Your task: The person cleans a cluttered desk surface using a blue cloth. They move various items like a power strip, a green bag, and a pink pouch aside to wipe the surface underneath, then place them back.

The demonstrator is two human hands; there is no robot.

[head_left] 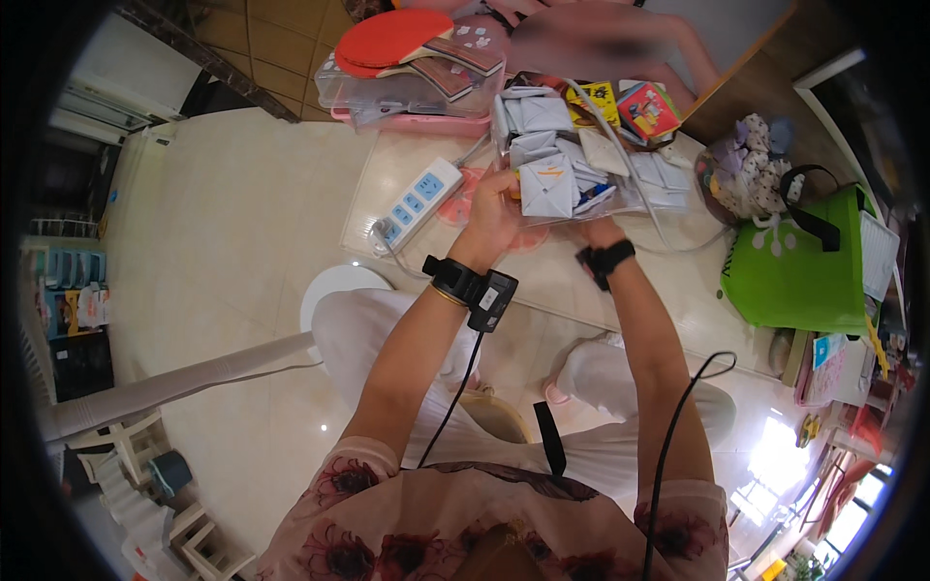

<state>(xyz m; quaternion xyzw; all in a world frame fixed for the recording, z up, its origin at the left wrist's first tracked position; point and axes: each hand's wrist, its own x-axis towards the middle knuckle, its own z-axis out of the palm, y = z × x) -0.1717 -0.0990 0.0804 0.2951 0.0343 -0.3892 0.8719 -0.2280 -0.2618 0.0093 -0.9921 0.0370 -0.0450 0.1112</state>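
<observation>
A clear plastic box (608, 211) full of folded white paper squares stands at the table's near side. My left hand (496, 205) is closed on its left edge, beside a paper square (547, 188) with orange marks. At the box's near right edge is my right hand (603, 232), its fingers hidden by the box and its contents. A yellow packet (593, 104) and a red-and-green packet (649, 111) lie at the back of the pile. Black straps with small devices sit on both my wrists.
Left of the box, a white power strip (417, 205) lies on the table (678, 290). Red table-tennis paddles (392, 44) rest on a lidded pink box (417, 116). A white cable (635, 174) crosses over the papers. At right stands a green bag (794, 266).
</observation>
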